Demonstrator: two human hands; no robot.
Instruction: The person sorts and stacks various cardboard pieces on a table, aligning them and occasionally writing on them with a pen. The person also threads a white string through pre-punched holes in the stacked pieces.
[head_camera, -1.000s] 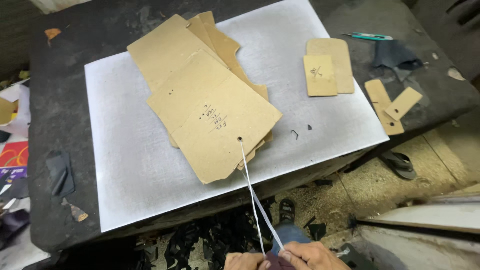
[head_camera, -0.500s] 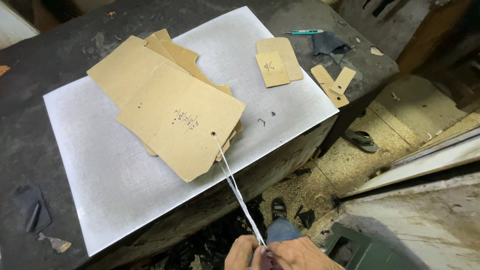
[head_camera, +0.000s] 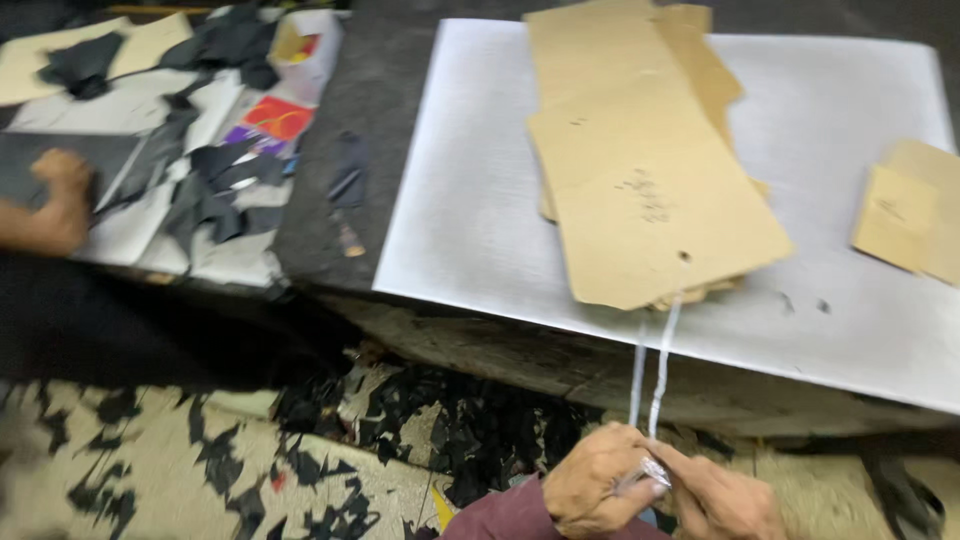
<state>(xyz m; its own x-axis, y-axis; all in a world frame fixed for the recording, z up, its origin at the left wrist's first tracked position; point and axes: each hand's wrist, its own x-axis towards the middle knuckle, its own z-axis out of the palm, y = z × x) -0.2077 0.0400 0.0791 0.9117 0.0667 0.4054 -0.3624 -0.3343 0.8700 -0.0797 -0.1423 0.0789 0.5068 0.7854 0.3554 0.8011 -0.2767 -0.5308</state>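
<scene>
**Both hands pinch a white string tied to a cardboard stack**

Head view: low in the picture, the left hand (head_camera: 598, 482) and the right hand (head_camera: 722, 497) meet just below the worktop (head_camera: 330, 230). The fingers (head_camera: 640, 478) of both are pressed together on the lower end of a white string (head_camera: 658, 365), pinching it where the two strands join. The strands run up, almost side by side and fairly taut, to the near edge of a stack of cardboard sheets (head_camera: 650, 190). The top sheet has a small hole near that edge. The stack lies on a white sheet (head_camera: 480, 200) that covers much of the dark worktop, with its near corner close to the sheet's front edge.

What could go wrong, as a judgement: a hard pull could drag the whole stack over the edge, since nothing weighs it down. The string could also tear through the card at the hole, or slip from the pinch.

Around it, smaller cardboard pieces (head_camera: 905, 215) lie to the right on the same white sheet, well apart from the stack. To the left, black scraps (head_camera: 215, 185) and papers cover a neighbouring surface, where another person's hand (head_camera: 55, 195) rests. More black offcuts litter the floor (head_camera: 150, 470) below. Nothing stands between the hands and the stack but the worktop's front edge.
</scene>
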